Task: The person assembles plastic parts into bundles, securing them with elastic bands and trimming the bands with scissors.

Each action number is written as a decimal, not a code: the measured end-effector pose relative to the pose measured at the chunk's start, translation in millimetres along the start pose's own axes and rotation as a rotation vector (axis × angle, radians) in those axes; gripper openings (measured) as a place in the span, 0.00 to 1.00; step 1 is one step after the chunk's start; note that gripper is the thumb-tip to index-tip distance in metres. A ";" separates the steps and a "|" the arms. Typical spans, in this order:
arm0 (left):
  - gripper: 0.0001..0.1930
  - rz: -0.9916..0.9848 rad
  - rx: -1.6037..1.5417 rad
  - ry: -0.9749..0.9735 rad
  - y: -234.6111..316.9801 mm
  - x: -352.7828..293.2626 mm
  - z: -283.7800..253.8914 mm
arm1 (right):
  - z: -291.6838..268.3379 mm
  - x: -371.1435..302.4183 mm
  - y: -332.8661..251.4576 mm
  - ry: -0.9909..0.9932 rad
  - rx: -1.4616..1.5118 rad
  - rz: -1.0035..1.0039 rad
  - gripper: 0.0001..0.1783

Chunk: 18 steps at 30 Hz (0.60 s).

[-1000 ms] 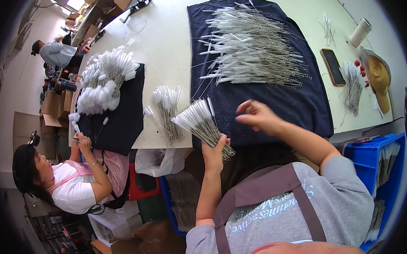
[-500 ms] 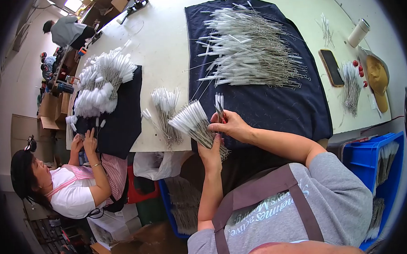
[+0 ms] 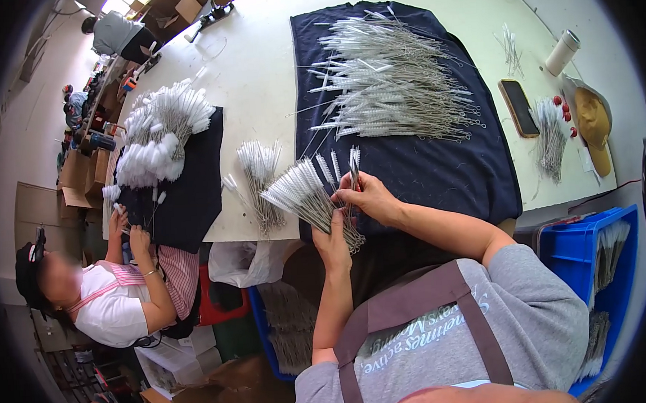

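Observation:
My left hand (image 3: 332, 246) is closed around the wire ends of a fanned bunch of white-bristled tube brushes (image 3: 294, 192), near the table's front edge. Just right of the bunch, my right hand (image 3: 373, 201) grips a small metal cutting tool with red on its handles, scissors or snippers (image 3: 355, 177). Its tip points away from me, beside a few brushes standing apart from the fan. My right fingers partly cover the handles, and whether they also pinch a brush is hidden. Beyond both hands, a large pile of similar brushes (image 3: 393, 79) lies on a dark cloth (image 3: 444, 174).
Left of my hands lies a smaller brush bundle (image 3: 261, 182). A co-worker's hands (image 3: 133, 235) work beside another brush heap (image 3: 161, 129). At right are a phone (image 3: 518, 108), a bottle (image 3: 563, 53), a cap (image 3: 594, 128) and another bundle (image 3: 550, 145). A blue crate (image 3: 576, 226) stands below.
A few brushes at the right side of my bunch now stand apart, near the tool. My right hand has shifted only slightly. The co-worker's hands have moved a little.

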<state>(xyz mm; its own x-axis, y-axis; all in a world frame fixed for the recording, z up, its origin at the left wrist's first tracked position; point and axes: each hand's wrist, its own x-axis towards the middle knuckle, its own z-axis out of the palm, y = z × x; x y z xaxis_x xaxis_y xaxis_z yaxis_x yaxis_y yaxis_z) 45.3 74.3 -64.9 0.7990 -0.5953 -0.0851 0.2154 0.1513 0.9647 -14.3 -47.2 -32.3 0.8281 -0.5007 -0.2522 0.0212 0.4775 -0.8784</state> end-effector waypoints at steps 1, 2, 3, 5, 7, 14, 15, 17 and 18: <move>0.14 0.002 -0.001 -0.002 4.6 -1.7 3.6 | -1.4 0.0 1.6 0.001 -0.001 -0.003 0.10; 0.14 -0.045 0.003 0.020 11.5 -5.0 8.7 | -3.2 -0.4 3.1 -0.002 -0.023 -0.017 0.09; 0.14 -0.090 0.008 0.042 15.7 -7.1 12.2 | -4.9 -1.3 4.5 -0.006 -0.045 -0.032 0.09; 0.14 -0.092 0.064 0.048 18.2 -8.7 10.7 | -3.9 -3.0 7.6 -0.009 -0.020 -0.061 0.10; 0.14 -0.081 0.117 0.051 21.2 -7.5 8.5 | -2.9 -4.4 3.8 -0.018 0.002 -0.103 0.11; 0.17 -0.039 0.155 0.082 24.9 -16.6 15.5 | 8.0 -12.7 -10.8 -0.007 -0.146 0.039 0.15; 0.16 0.001 0.149 0.076 23.4 -16.5 14.3 | 9.9 -12.6 -8.6 -0.003 -0.145 0.044 0.15; 0.14 0.041 0.139 0.071 21.8 -13.1 14.8 | 8.8 -8.8 -3.8 0.070 -0.155 -0.008 0.11; 0.14 0.026 0.087 0.060 21.5 -11.6 14.5 | 6.0 -5.6 1.5 0.082 -0.134 -0.026 0.10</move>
<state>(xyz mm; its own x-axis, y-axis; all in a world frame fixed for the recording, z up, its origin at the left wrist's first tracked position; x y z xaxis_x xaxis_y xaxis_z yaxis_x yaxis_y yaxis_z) 32.5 73.0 -39.6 0.8367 -0.5430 -0.0716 0.1463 0.0956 0.9846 -15.5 -39.4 -29.8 0.7798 -0.5712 -0.2561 -0.0374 0.3657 -0.9300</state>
